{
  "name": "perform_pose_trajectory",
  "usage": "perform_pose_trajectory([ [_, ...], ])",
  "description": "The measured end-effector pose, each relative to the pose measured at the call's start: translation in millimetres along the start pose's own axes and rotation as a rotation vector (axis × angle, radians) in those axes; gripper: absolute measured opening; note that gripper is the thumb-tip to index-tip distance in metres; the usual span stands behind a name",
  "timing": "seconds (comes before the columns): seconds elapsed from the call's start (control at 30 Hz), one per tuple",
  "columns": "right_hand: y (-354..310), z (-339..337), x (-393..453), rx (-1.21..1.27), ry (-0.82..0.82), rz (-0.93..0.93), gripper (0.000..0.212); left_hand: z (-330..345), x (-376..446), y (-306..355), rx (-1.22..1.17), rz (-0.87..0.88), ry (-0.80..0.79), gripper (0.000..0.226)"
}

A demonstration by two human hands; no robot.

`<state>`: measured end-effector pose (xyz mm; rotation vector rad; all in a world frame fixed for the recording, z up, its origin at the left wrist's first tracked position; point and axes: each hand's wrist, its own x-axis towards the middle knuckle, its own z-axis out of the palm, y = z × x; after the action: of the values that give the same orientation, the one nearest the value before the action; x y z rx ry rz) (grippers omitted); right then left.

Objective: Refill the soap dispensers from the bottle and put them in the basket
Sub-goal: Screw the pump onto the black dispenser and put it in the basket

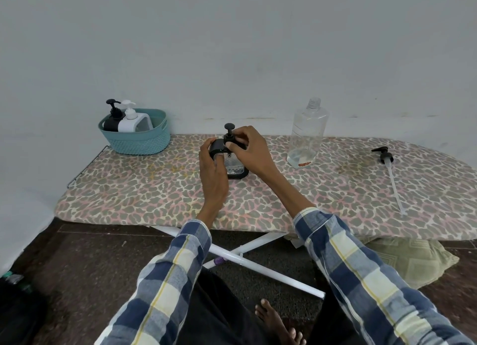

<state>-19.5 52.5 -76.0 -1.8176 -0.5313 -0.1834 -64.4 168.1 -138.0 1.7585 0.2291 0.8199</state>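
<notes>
Both hands are on the clear dispenser (233,165), which stands upright at the middle of the ironing board (335,189). The left hand (213,169) wraps round its black shoulder from the left side, fingers curled over the top edge, a firm grip on the body. The right hand (251,148) comes in from the right of the dispenser, thumb and fingertips pinching the black pump collar just under the plunger head (229,126), which sticks up between the two hands.

Right of the dispenser, near it but apart, stands the refill bottle (307,135), clear, uncapped, upright, with only a shallow layer of liquid at its bottom. Further right of the dispenser, well apart, a loose black pump (385,155) lies flat on the board, its long pale tube pointing toward the near edge.

Left of the dispenser, at the far corner against the wall, sits the teal basket (139,143). Inside it stand a black dispenser (112,120) and a white dispenser (129,121), side by side and touching, both with pumps on.

Checked sleeves (343,257) run in from below, and a bare foot (276,324) shows on the dark floor beneath the dispenser's side of the board.
</notes>
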Motion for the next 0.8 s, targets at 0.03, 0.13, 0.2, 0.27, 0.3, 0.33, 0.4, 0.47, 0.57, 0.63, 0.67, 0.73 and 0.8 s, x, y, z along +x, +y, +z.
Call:
perform_pose_trajectory([
  [0.03, 0.0, 0.3, -0.5, 0.006, 0.016, 0.003, 0.028, 0.0, 0.2, 0.0, -0.002, -0.003, -0.002, 0.049],
  [0.13, -1.0, 1.2, -0.6, -0.002, 0.018, -0.005, 0.03, 0.0, 0.1, -0.8, 0.0, -0.006, -0.002, 0.048],
  [0.2, -2.0, 0.6, 0.5, -0.023, -0.004, -0.03, 0.028, -0.3, 0.4, -1.6, -0.002, -0.014, -0.001, 0.048],
  [0.27, -3.1, -0.6, 1.4, -0.06, -0.032, -0.047, 0.03, -0.2, 0.6, -1.0, -0.004, -0.02, -0.002, 0.048],
  [0.3, -3.2, -1.0, 1.5, -0.072, -0.044, -0.047, 0.031, -0.1, 0.6, -0.6, -0.004, -0.021, -0.003, 0.048],
  [0.33, -3.0, -1.0, 1.8, -0.076, -0.051, -0.044, 0.031, -0.1, 0.1, 0.1, -0.006, -0.02, -0.004, 0.048],
  [0.4, -1.9, 0.5, 1.8, -0.068, -0.04, -0.031, 0.029, -0.5, -1.0, 1.4, -0.009, -0.016, -0.005, 0.049],
  [0.47, -0.6, 2.8, 1.4, -0.053, 0.011, -0.014, 0.027, -1.0, -1.5, 1.9, -0.013, -0.002, -0.009, 0.049],
  [0.57, -0.8, 5.6, 1.1, -0.064, 0.052, -0.01, 0.028, -0.9, -1.1, 0.5, -0.021, 0.002, -0.009, 0.049],
  [0.63, -1.3, 6.0, 1.6, -0.087, 0.034, -0.035, 0.028, -1.0, -0.6, 0.0, -0.021, -0.005, -0.005, 0.049],
  [0.67, -1.6, 5.6, 1.8, -0.104, 0.015, -0.048, 0.029, -1.0, -0.3, -0.2, -0.023, -0.01, -0.004, 0.049],
  [0.73, -2.6, 4.0, 3.0, -0.142, -0.031, -0.064, 0.032, -0.7, 0.0, -1.0, -0.02, -0.014, -0.003, 0.049],
  [0.8, -3.7, 2.4, 4.6, -0.156, -0.06, -0.057, 0.033, -0.6, 0.0, -0.9, -0.018, -0.009, -0.006, 0.049],
])
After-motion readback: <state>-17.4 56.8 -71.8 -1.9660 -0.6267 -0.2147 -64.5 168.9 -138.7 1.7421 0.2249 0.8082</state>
